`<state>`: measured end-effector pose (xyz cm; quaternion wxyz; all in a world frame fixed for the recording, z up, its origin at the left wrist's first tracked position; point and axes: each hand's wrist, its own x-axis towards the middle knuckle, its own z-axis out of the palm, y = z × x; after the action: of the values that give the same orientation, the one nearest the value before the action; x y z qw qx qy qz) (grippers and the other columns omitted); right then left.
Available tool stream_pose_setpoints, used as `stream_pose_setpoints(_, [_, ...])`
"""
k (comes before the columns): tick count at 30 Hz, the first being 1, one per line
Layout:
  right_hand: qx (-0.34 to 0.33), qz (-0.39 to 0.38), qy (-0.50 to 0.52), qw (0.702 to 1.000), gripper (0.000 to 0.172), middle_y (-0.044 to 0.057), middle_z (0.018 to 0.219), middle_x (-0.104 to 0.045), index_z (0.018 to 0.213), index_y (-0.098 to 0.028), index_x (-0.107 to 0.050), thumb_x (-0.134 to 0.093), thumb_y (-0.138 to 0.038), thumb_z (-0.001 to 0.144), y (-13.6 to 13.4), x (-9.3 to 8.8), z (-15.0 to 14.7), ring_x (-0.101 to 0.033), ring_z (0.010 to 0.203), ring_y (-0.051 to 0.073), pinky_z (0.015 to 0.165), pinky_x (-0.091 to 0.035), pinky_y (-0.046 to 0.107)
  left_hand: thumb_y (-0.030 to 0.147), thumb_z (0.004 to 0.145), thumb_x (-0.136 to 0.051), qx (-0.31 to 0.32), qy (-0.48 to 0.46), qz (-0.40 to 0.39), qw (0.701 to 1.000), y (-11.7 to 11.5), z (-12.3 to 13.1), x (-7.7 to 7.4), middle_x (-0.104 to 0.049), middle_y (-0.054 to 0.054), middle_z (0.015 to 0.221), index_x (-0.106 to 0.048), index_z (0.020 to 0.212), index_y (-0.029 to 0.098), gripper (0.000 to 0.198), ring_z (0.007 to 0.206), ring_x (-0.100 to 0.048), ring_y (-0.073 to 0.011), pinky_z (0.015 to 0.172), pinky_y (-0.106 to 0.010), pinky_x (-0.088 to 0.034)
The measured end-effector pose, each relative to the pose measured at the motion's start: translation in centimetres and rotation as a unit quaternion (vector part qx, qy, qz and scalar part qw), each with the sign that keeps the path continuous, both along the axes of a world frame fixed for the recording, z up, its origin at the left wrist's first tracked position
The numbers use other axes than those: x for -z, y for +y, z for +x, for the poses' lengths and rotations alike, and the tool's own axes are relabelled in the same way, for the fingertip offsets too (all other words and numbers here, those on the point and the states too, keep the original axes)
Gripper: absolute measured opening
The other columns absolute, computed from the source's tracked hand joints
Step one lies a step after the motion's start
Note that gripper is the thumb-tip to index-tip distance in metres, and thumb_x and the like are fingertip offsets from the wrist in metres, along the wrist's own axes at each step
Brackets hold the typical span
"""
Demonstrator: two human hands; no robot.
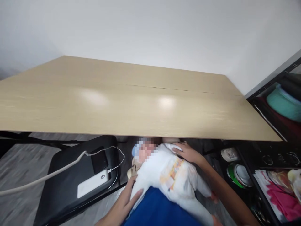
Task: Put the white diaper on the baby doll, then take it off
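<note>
A small doll-like or baby figure in a white outfit (171,174) with an orange and yellow print lies across my lap, over blue cloth (156,210). Its head, in a light blue covering, is blurred out near the table edge. My left hand (129,199) rests at its near side, thumb apart from the fingers, against the white sleeve. On the far upper side of the white outfit lies my right hand (187,152), its fingers stretched over the cloth.
A wooden table (131,110) spans the front. At left, a black stool (70,175) bears a white power bank (92,183) with a cable and a dark phone (99,160). Shelves with a teal item (283,102), pink cloth (283,201) and containers (241,174) stand at right.
</note>
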<state>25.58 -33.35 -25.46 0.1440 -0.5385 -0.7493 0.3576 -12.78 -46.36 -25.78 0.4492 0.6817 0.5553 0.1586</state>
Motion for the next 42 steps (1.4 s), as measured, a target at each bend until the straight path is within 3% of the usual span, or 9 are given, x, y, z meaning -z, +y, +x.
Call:
stream_pose_setpoints(5, [0.04,0.02,0.032,0.998,0.04,0.011,0.146,-0.075,0.14,-0.026,-0.075,-0.055,-0.047,0.113,-1.5,2.5,2.3,-0.066,0.141,0.029,0.127,-0.047,0.051,0.07,0.109,-0.044,0.003,0.059,-0.044,0.997,1.1,0.9,-1.5,-0.075,-0.018,0.148,-0.054,0.167,0.022,0.076,0.136,-0.073,-0.0424,0.109,-0.054,-0.064])
stream_pose_setpoints(9, [0.065,0.006,0.098,0.993,0.037,0.009,0.137,-0.08,0.132,-0.032,-0.08,-0.065,-0.054,0.106,-4.7,-0.7,3.0,-0.072,0.129,0.035,0.118,-0.055,0.051,0.069,0.109,-0.045,0.049,0.149,0.01,0.988,1.6,0.1,-2.8,-0.084,-0.016,0.122,-0.059,0.163,0.024,0.072,0.109,-0.079,-0.0419,0.096,-0.056,-0.064])
stream_pose_setpoints(15, [0.105,-0.046,0.096,0.989,0.033,0.007,0.106,-0.086,0.103,-0.028,-0.086,-0.066,-0.055,0.104,-6.6,-4.3,1.3,-0.078,0.095,0.033,0.086,-0.06,0.045,0.053,0.108,-0.061,0.032,0.087,0.217,0.972,6.1,4.4,-3.9,-0.07,-0.012,0.154,-0.064,0.156,0.032,0.052,0.142,-0.063,-0.0417,0.118,-0.058,-0.052])
stream_pose_setpoints(20, [0.095,-0.033,0.097,0.99,0.04,0.003,0.091,-0.084,0.091,-0.021,-0.082,-0.061,-0.051,0.108,-5.8,-2.8,1.3,-0.076,0.087,0.025,0.08,-0.053,0.035,0.046,0.113,-0.059,0.237,-0.068,0.198,0.949,9.5,10.3,-5.0,-0.073,-0.012,0.144,-0.067,0.149,0.03,0.041,0.134,-0.064,-0.0328,0.116,-0.049,-0.051])
stream_pose_setpoints(23, [0.108,-0.013,0.091,0.99,0.044,0.003,0.09,-0.084,0.087,-0.021,-0.081,-0.058,-0.051,0.109,-5.0,-1.4,2.2,-0.076,0.086,0.024,0.081,-0.053,0.033,0.044,0.115,-0.057,0.288,-0.104,0.187,0.933,10.1,11.6,-5.5,-0.074,-0.011,0.139,-0.07,0.139,0.027,0.032,0.128,-0.064,-0.0293,0.113,-0.044,-0.048])
stream_pose_setpoints(29, [0.201,0.041,0.057,0.977,0.033,0.009,0.104,-0.085,0.107,-0.024,-0.082,-0.062,-0.051,0.102,-4.2,-1.3,2.6,-0.078,0.096,0.03,0.091,-0.061,0.044,0.045,0.113,-0.064,0.264,-0.138,0.178,0.938,9.8,11.3,-5.3,-0.075,-0.008,0.133,-0.077,0.117,0.027,0.023,0.124,-0.064,-0.0261,0.113,-0.041,-0.046])
stream_pose_setpoints(35, [-0.061,0.071,0.105,0.99,0.031,0.008,0.138,-0.079,0.131,-0.032,-0.079,-0.066,-0.045,0.106,-5.4,-6.6,-1.9,-0.069,0.133,0.033,0.118,-0.054,0.049,0.047,0.116,-0.055,0.255,-0.187,0.152,0.936,8.7,9.6,-6.7,-0.079,-0.008,0.113,-0.073,0.103,0.025,0.032,0.114,-0.066,-0.0257,0.109,-0.042,-0.051])
stream_pose_setpoints(38, [-0.073,0.048,0.056,0.995,0.028,0.009,0.125,-0.081,0.122,-0.03,-0.079,-0.061,-0.048,0.11,-6.5,-7.1,-2.4,-0.072,0.121,0.031,0.112,-0.055,0.047,0.042,0.117,-0.052,0.286,-0.202,0.133,0.927,7.3,7.7,-7.2,-0.078,-0.008,0.101,-0.071,0.099,0.025,0.031,0.102,-0.068,-0.0245,0.103,-0.042,-0.054])
stream_pose_setpoints(42, [0.04,-0.029,0.021,0.999,0.044,0.007,0.092,-0.081,0.098,-0.029,-0.079,-0.053,-0.062,0.11,-9.7,-6.6,1.2,-0.074,0.091,0.029,0.091,-0.06,0.042,0.038,0.114,-0.06,0.303,-0.161,0.112,0.933,4.9,5.2,-6.5,-0.076,-0.006,0.092,-0.072,0.101,0.026,0.021,0.096,-0.069,-0.0248,0.095,-0.04,-0.056])
